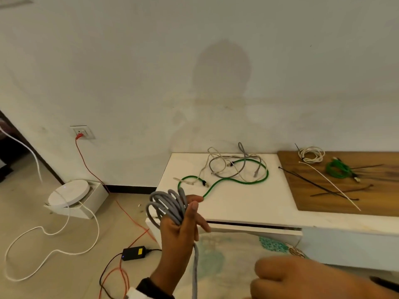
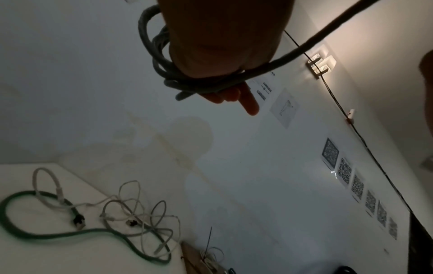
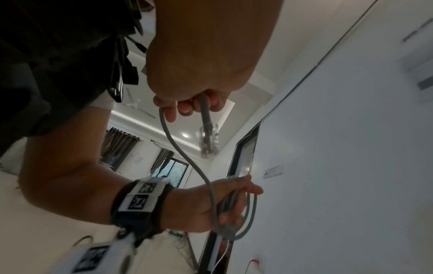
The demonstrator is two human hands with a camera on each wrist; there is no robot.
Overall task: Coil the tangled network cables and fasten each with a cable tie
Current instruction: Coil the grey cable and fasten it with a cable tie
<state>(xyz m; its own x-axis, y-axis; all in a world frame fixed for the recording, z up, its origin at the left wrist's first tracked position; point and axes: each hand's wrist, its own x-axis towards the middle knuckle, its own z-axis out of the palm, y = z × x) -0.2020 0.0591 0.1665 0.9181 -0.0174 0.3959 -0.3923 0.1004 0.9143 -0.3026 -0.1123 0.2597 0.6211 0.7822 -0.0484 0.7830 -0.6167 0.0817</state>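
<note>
Coil (image 1: 167, 205) in left hand (image 1: 180, 230); right hand (image 1: 302, 279) cropped, grip probably hidden.

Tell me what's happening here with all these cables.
A person is winding a grey network cable into loops in their left hand, while the right hand grips its free end. A long green cable and pale cables lie tangled on the white table. Two tied coils and loose cable ties sit on the wooden board.

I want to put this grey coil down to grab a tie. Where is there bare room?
The near strip of the white tabletop is bare, between the loose green cable and the front edge. The far half is crowded with tangled cables; the wooden board carries ties and finished coils.
</note>
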